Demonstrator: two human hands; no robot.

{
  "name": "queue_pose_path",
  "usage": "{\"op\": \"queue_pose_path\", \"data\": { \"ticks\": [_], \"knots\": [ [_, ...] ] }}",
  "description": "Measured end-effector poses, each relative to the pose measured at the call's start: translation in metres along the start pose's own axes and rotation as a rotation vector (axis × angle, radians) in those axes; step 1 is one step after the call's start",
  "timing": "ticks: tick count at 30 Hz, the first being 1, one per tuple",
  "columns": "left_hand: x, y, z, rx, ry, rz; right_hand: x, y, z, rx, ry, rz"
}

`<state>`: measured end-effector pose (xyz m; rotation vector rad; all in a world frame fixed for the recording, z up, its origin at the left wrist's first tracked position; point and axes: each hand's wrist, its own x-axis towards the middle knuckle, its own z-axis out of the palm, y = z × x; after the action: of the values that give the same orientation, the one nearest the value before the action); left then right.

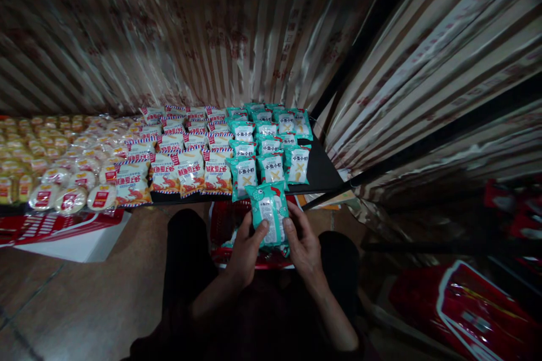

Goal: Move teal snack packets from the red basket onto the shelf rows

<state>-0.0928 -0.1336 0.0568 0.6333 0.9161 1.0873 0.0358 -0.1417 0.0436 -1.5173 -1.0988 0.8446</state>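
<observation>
A teal snack bag (269, 215) is held between my left hand (246, 248) and my right hand (304, 241), both closed on its sides with the thumbs on its front. Its upper edge overlaps the front row of similar teal bags (244, 175) on the black shelf (320, 169). Below it, between my knees, is a red basket (220, 220), largely hidden by my hands and the bag. What lies inside the basket is mostly hidden, though a bit of teal shows at its left.
White, red and blue snack bags (190, 172) stand in rows left of the teal ones. Round wrapped cakes (71, 198) fill the shelf farther left. Striped sheeting (254, 34) hangs behind. A dark pole (406, 152) slants across at right, above a red package (478, 310).
</observation>
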Motion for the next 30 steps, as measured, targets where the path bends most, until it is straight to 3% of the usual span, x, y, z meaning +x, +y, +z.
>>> {"op": "queue_pose_path", "data": {
  "ticks": [12,18,22,30],
  "knots": [
    [0.002,0.002,0.001,0.09,0.011,0.023,-0.003,0.006,0.0,-0.111,0.044,-0.085],
    [0.003,0.004,0.004,0.119,0.012,0.056,0.001,-0.007,-0.005,-0.371,0.183,-0.465],
    [0.003,0.004,0.008,0.084,-0.023,0.08,0.001,-0.011,-0.009,-0.531,0.21,-0.602],
    [-0.002,0.006,0.018,0.045,-0.065,0.059,-0.002,-0.01,-0.016,-0.449,0.188,-0.557]
  ]
}}
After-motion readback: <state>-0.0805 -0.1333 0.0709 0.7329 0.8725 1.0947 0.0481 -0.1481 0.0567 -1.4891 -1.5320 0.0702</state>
